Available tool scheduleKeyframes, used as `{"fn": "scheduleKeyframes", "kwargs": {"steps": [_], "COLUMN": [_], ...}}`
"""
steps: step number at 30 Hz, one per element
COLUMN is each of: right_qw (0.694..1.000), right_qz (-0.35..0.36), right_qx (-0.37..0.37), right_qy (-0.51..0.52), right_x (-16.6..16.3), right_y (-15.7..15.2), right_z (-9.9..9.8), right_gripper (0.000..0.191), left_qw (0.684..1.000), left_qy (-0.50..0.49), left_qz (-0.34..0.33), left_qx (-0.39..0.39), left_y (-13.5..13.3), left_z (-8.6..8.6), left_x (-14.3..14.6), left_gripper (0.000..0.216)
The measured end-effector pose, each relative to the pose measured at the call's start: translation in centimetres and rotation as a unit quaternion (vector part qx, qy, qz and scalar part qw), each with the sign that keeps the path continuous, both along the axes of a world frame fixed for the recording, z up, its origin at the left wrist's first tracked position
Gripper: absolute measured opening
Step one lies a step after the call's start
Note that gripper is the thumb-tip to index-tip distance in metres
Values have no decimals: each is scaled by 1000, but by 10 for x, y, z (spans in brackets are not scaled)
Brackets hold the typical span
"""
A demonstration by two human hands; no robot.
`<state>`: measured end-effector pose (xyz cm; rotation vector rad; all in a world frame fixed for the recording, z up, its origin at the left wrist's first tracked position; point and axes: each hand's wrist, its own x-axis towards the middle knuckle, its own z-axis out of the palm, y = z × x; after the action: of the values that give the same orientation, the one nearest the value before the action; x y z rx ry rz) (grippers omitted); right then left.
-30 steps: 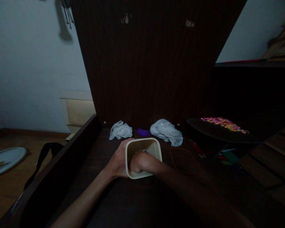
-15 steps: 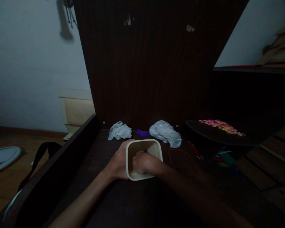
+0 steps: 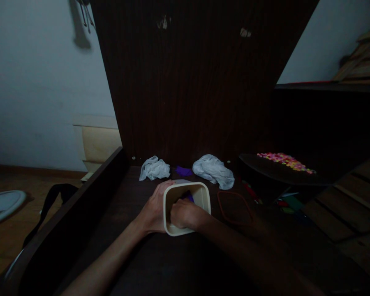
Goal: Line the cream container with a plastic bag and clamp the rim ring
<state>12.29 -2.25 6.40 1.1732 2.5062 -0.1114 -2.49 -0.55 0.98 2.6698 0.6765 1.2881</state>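
My left hand [image 3: 156, 209] is wrapped round the left side of a cream plastic container [image 3: 205, 201], its rounded square opening tilted toward me. Inside the container is my right hand [image 3: 185, 213], fingers curled against a dark purple cloth [image 3: 190, 197]; only a small part of that cloth shows past the knuckles. My right fingertips are hidden. Just behind the container lies another flat purple piece [image 3: 184, 171], between two crumpled whitish bundles, the left one [image 3: 154, 168] smaller than the right one [image 3: 213, 170].
A reddish-brown rectangular ring [image 3: 235, 208], perhaps a lid, lies right of the container. Many small pink and yellow pieces [image 3: 286, 161] rest on a dark rounded shelf [image 3: 265, 170]. A raised dark side board [image 3: 77, 205] runs along the left, and a tall dark panel [image 3: 191, 90] stands behind.
The container has tipped slightly more toward me. More of the purple cloth shows inside it, above my right hand, which has shifted slightly left. The view has shifted a little.
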Motion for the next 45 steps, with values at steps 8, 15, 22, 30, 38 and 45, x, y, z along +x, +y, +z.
{"fn": "scheduleKeyframes", "kwargs": {"steps": [8, 15, 22, 30, 38, 45], "right_qw": [999, 999, 996, 1000, 999, 999], "right_qz": [-18, 20, 87, 8, 19, 37], "right_qx": [25, 30, -30, 10, 17, -18], "right_qy": [-24, -2, 13, 6, 30, 35], "right_x": [-2, 2, -2, -10, -7, -10], "right_y": [1, 0, 6, -1, 10, 3], "right_z": [-11, 10, 16, 5, 9, 17], "right_gripper": [29, 34, 28, 31, 32, 30], "left_qw": [1000, 1000, 999, 999, 1000, 1000], "left_qy": [-13, -21, -36, -36, -28, -4], "left_qz": [-18, -3, -11, -5, 1, 18], "left_qx": [19, 12, 21, -2, -11, -14], "left_y": [2, 2, 5, 0, 2, 2], "left_z": [-1, 0, -3, 0, 0, -2], "left_x": [2, -1, -3, -6, -6, -8], "left_gripper": [125, 123, 116, 120, 110, 115]}}
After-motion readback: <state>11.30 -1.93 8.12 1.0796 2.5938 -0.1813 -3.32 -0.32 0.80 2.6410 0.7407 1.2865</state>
